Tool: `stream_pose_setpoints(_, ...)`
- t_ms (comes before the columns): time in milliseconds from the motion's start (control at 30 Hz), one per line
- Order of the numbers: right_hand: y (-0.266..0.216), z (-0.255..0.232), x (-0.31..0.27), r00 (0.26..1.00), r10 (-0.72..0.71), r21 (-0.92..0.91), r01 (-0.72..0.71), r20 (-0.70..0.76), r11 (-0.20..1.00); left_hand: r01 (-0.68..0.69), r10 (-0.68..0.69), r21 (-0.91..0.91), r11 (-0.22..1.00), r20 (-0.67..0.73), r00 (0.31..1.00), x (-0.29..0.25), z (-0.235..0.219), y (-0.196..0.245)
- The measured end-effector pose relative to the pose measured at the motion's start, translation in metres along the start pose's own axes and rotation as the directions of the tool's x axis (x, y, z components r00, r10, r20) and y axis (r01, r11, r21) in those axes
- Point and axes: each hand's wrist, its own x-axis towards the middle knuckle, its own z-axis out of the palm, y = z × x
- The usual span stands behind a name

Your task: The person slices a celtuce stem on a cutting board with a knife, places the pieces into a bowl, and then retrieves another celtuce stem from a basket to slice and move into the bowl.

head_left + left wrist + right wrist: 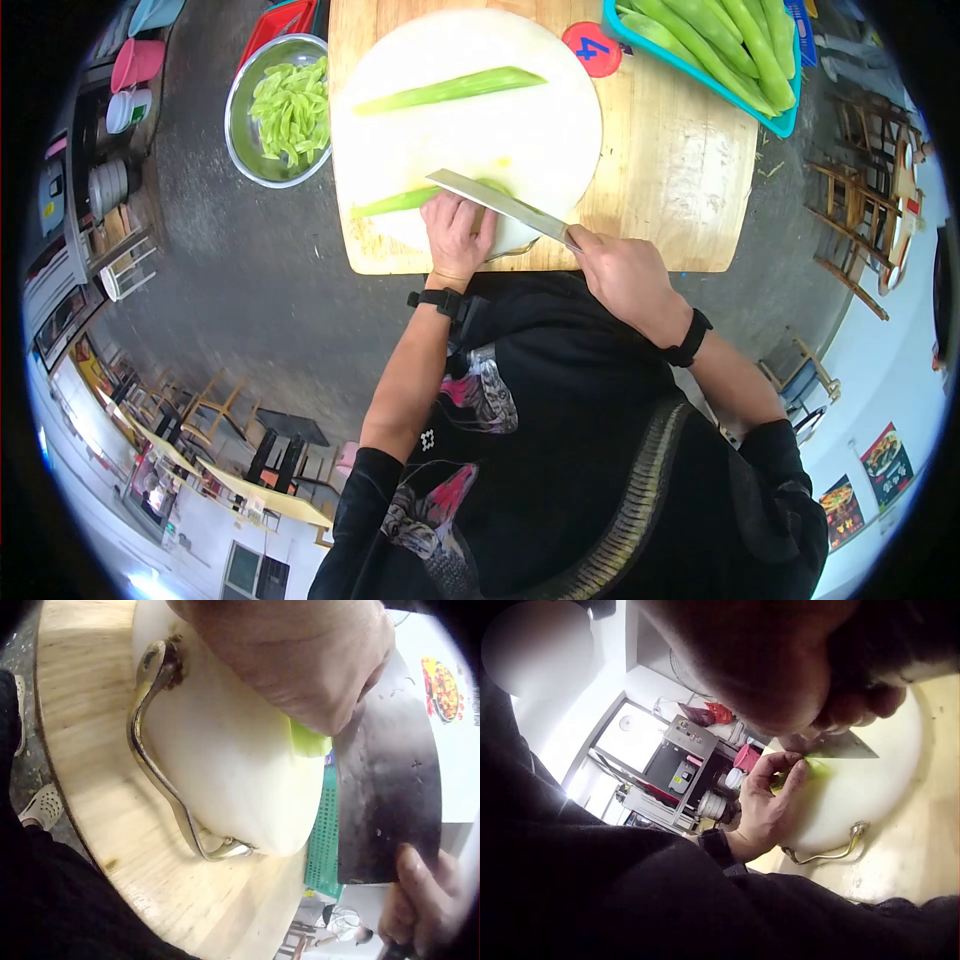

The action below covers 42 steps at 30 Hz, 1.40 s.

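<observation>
On a round white cutting board, my left hand holds down a pale green stem, like peeled celtuce, with curled fingers. My right hand grips a broad cleaver by its handle. The blade crosses the stem's right part, right beside the left fingertips. In the left wrist view the blade stands close to the left knuckles. In the right wrist view the blade is partly hidden behind the right fingers. A second long stem lies farther back on the board.
A steel bowl of sliced green pieces stands left of the wooden table. At the back right sits a teal basket of stems, near a red disc marked 4. The board has a metal handle at its near edge.
</observation>
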Motion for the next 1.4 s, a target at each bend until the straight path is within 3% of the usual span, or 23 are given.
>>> stream_pose_setpoints(200, 0.003, 0.030, 0.044, 0.998, -0.062, 0.012, 0.063, -0.016, 0.998, 0.007, -0.008, -0.048, 0.999, -0.032, 0.999, 0.002, 0.000, 0.002)
stream_pose_setpoints(300, -0.004, 0.040, 0.066, 0.998, -0.054, -0.100, 0.057, 0.033, 0.993, 0.002, -0.005, -0.045, 0.999, -0.066, 0.998, 0.003, 0.001, 0.002)
stream_pose_setpoints(433, 0.000, 0.026, 0.053, 0.998, -0.051, -0.037, 0.050, -0.021, 0.998, -0.006, 0.002, -0.044, 0.999, -0.089, 0.996, 0.007, 0.000, 0.007)
stream_pose_setpoints(567, -0.010, -0.005, 0.028, 1.000, -0.003, -0.019, 0.004, 0.031, 1.000, 0.005, -0.007, -0.035, 0.999, -0.055, 0.998, -0.002, 0.000, 0.004)
stream_pose_setpoints(933, -0.005, -0.003, -0.001, 1.000, -0.020, -0.068, 0.021, 0.011, 0.997, -0.002, 0.003, 0.016, 1.000, -0.030, 1.000, -0.002, 0.003, 0.000)
stream_pose_setpoints(1167, -0.003, -0.003, -0.003, 1.000, 0.014, 0.001, -0.014, 0.008, 1.000, -0.001, 0.002, 0.009, 1.000, -0.044, 0.999, 0.000, 0.002, 0.002)
stream_pose_setpoints(1400, -0.003, 0.016, 0.025, 1.000, -0.022, -0.012, 0.022, 0.016, 1.000, 0.004, -0.005, -0.016, 1.000, -0.062, 0.998, 0.005, -0.003, 0.008)
